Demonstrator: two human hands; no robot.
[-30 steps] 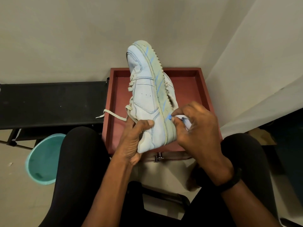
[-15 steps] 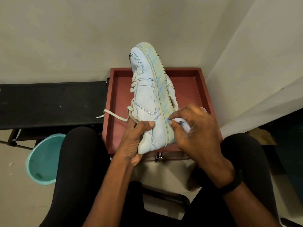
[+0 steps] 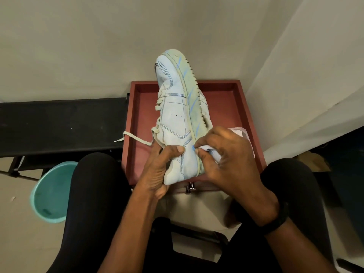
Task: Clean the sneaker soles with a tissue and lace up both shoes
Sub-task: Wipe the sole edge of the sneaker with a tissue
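A white sneaker [image 3: 175, 119] with blue stitching is held up on its side, toe pointing away, its sole edge [image 3: 192, 107] marked with blue streaks and facing right. My left hand [image 3: 157, 170] grips the heel part, thumb across the side panel. My right hand [image 3: 226, 156] pinches a crumpled white tissue [image 3: 208, 151] and presses it against the sole edge near the heel. A loose lace end [image 3: 132, 137] hangs out to the left. A second white shoe is partly hidden behind the first one in the tray.
A red-brown tray [image 3: 242, 107] lies beneath the sneaker, against the wall. A black bench [image 3: 59, 123] stands to the left, and a teal bin [image 3: 52, 192] sits on the floor below it. A tissue pack [image 3: 239, 131] peeks out behind my right hand. My knees flank the tray.
The sneaker has tipped slightly and my right hand with the tissue has slid a little down the sole edge toward the heel. My left hand keeps the same grip.
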